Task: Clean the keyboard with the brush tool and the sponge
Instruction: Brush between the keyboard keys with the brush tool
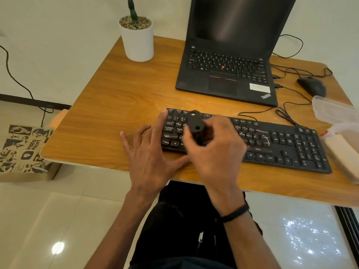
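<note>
A black full-size keyboard (281, 144) lies near the front edge of the wooden desk (116, 98). My right hand (215, 150) is over the keyboard's left half, shut on a black brush tool (195, 123) whose handle points up and back; the bristles are hidden under my fingers. My left hand (149, 150) rests flat with fingers spread at the keyboard's left end, the index finger touching its top left corner. A pale sponge-like block (343, 152) sits at the desk's right edge.
An open black laptop (229, 74) stands behind the keyboard. A white plant pot (138, 39) is at the back left, a black mouse (311, 86) and cables at the back right. Clear plastic containers (334, 109) sit at the right edge. A paper bag (23, 150) stands on the floor, left.
</note>
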